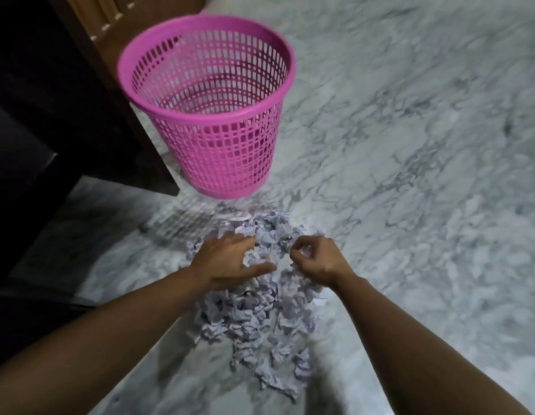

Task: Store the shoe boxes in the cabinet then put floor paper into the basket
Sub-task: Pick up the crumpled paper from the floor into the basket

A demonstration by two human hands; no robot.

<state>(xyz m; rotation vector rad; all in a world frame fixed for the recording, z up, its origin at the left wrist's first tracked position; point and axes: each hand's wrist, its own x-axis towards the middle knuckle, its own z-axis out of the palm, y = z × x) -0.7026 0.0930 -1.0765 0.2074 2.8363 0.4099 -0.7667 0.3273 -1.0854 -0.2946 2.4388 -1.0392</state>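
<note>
Paper heaped on floor, long axis toward basket, which stands upright just beyond the heap's far end. Left hand spread on paper, fingers straight, gripping nothing. Right hand curled, pinching scraps; about equally near basket.

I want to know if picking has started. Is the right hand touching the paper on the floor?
Touching. The head view shows the right hand with its fingers curled around a crumpled piece at the top of the paper pile.
</note>
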